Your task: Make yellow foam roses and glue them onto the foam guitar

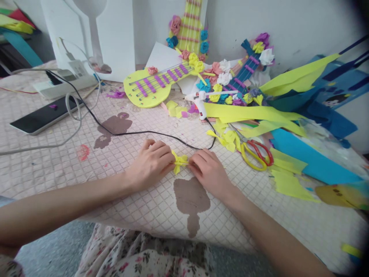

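"What's in the grip?"

"A small yellow crepe-paper twist (pixel 180 159). It sits between the two hands, the left hand (pixel 152 163) pinching one end and the right hand (pixel 210 171) pinching the other. The exact fingertip contact is partly hidden."

"How would it handle?"

"Next to no weight, I'd judge: soft, easily creased, not slippery, but thin enough to tear under a hard pull. The narrow twisted ends look like the place to hold; squeezing the flared middle would probably flatten it."

"And beneath it?"

"A bench (pixel 239 209) covered in pale, diamond-patterned cloth, with a brown patch (pixel 191 196) on the near side of the grip. Its padding looks forgiving, though loose scraps could cling."

"What lies around?"

"Beyond the grip, slightly to its right, a white glue gun (pixel 200 104); its black cord (pixel 144 132) loops just past both hands. Farther right of the grip, red-and-yellow-handled scissors (pixel 248 144) lie among paper strips. Well ahead, a yellow toy guitar (pixel 157 98)."

"The room?"

"A plain pale wall (pixel 236 19) behind everything, and speckled grey floor (pixel 62 246) below the bench, nearer than the grip and to its left."
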`<state>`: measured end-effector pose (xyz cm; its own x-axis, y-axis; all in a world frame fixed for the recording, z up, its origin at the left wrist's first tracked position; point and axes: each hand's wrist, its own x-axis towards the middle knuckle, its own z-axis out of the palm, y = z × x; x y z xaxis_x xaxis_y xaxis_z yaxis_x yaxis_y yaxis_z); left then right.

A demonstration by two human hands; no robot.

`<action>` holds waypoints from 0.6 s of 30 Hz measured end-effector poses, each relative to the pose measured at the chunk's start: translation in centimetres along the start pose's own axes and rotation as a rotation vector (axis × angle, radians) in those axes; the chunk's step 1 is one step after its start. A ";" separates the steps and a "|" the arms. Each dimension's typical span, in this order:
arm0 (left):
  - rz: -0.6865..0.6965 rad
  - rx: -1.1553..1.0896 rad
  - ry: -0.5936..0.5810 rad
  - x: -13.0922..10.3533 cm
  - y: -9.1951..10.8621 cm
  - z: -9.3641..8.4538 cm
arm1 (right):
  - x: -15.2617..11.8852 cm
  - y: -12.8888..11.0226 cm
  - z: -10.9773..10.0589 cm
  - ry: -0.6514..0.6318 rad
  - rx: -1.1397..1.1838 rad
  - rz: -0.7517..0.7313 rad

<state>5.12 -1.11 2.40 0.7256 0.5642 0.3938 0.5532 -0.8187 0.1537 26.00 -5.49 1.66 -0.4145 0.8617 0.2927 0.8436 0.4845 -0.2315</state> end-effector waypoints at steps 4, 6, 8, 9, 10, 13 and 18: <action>0.010 0.000 -0.002 0.1 0.1 0.0 | 0.0 0.3 -0.4 -0.048 0.011 -0.023; 0.009 -0.004 -0.001 0.1 0.1 0.0 | -0.1 0.8 -1.0 -0.095 0.006 -0.034; 0.010 -0.012 -0.002 0.1 0.1 0.0 | -0.2 1.6 -1.9 -0.167 0.001 -0.036; 0.012 -0.018 -0.004 0.0 0.1 0.0 | -0.2 2.2 -2.4 -0.211 0.007 -0.033; 0.015 -0.025 -0.006 0.0 0.0 0.0 | -0.4 2.8 -3.0 -0.254 0.026 -0.024; 0.021 -0.042 -0.004 0.0 0.0 0.1 | -0.8 5.0 -4.8 -0.337 0.123 0.072; 0.019 -0.076 0.006 -0.1 -0.1 0.0 | -1.3 7.1 -5.9 -0.236 0.104 0.316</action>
<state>5.02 -1.07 2.33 0.7332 0.5477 0.4031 0.5062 -0.8354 0.2143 34.56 -4.07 5.05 -0.2171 0.9758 -0.0261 0.9083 0.1921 -0.3717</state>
